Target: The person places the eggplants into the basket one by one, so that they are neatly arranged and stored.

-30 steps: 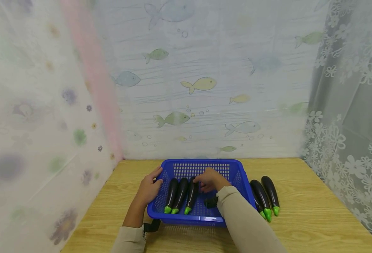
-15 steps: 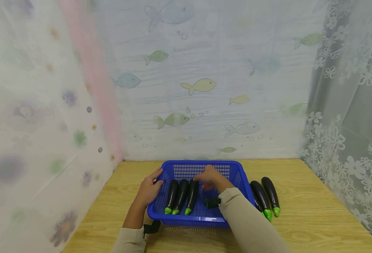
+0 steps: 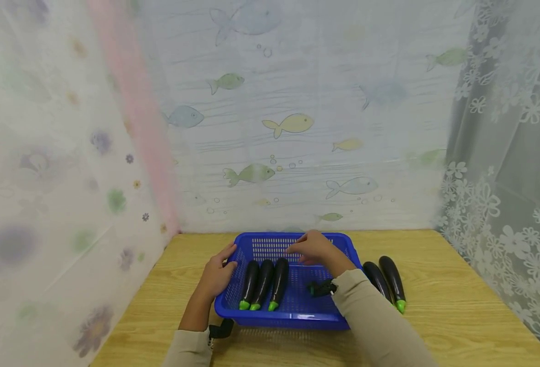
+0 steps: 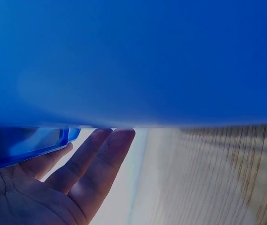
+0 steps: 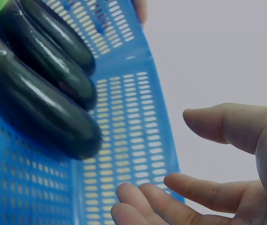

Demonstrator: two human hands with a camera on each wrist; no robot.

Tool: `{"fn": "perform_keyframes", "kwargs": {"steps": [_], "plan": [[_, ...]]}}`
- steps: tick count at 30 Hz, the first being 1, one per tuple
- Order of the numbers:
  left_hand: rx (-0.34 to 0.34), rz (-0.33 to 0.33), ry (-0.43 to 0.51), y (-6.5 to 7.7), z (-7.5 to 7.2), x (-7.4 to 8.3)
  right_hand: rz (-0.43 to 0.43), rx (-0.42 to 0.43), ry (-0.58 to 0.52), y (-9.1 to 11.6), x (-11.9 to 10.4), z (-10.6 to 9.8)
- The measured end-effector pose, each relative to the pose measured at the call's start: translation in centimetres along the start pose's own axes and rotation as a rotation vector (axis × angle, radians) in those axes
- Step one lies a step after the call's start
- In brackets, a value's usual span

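A blue plastic basket (image 3: 293, 320) stands on the table with three dark eggplants (image 3: 279, 283) side by side in its left half, green stem ends toward the front. My left hand (image 3: 217, 272) rests at the basket's left rim; in the left wrist view its fingers (image 4: 107, 161) reach out fairly straight beside the blue wall. Over the basket's back half is my right hand (image 3: 318, 248), holding nothing. Its thumb and fingers (image 5: 213, 190) stand apart in the right wrist view, a little away from the rounded end of the nearest eggplant (image 5: 44, 103).
Right of the basket, more eggplants (image 3: 393, 280) lie on the wooden table (image 3: 449, 306), partly hidden by my right sleeve (image 3: 380, 321). Behind the table hangs a fish-print curtain (image 3: 297, 153). A flowered curtain (image 3: 45, 204) borders the left side.
My right hand has let go of the rightmost eggplant in the basket and moved up and to the right. The left hand stays at the rim.
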State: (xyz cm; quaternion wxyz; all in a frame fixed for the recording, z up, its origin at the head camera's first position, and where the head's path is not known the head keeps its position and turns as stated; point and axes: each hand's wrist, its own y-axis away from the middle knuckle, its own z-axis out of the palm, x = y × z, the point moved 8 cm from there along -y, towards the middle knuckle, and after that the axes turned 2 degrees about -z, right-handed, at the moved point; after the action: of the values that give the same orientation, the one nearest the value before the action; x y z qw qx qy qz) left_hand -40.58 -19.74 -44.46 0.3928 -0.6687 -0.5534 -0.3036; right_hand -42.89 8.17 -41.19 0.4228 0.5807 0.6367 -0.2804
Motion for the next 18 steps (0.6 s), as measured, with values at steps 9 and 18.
{"fn": "perform_keyframes", "kwargs": {"steps": [9,18], "plan": [[-0.011,0.006,0.000,-0.2,0.1,-0.3,-0.052,-0.018,-0.008,1.2,0.4,-3.4],[-0.020,0.011,-0.006,-0.2,0.2,-0.2,-0.067,0.018,-0.011,2.4,1.6,-6.4]]}}
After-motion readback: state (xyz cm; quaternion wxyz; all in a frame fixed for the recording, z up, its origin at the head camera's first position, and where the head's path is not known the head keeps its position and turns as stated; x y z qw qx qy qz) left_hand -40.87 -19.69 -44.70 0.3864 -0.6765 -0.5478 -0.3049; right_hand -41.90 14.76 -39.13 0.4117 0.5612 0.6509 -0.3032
